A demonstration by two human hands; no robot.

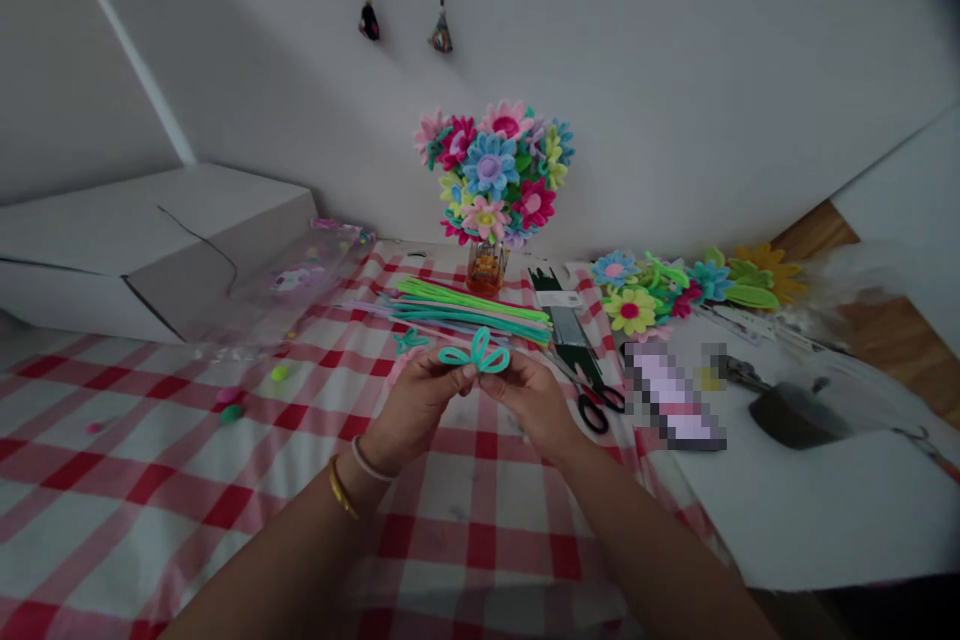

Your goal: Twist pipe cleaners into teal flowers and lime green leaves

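Wall [675, 70]: pale and dim across the far side, with two charms [367, 20] hanging on cords.
Table: under a red-and-white check cloth [476, 542], soft and creased, more rumpled toward the left.
Box [150, 205]: white, far left, beside a clear bag [281, 285].
Bouquet [491, 165]: fuzzy flowers in a jar [487, 270], far middle, by the wall.
Stems [472, 308]: a loose bundle, green to teal, just beyond the hands.
Grip: left hand [424, 395] and right hand [536, 398] close together, fingertips pinched on the teal loops.
Scissors [588, 392]: black-handled, just right of the right hand.
Teal loops [491, 350]: held above the cloth, near the middle, open loops standing up and out. Likely very light, soft outside over bendy wire — not slippery, but easily squashed. Best held low, where the loops meet.
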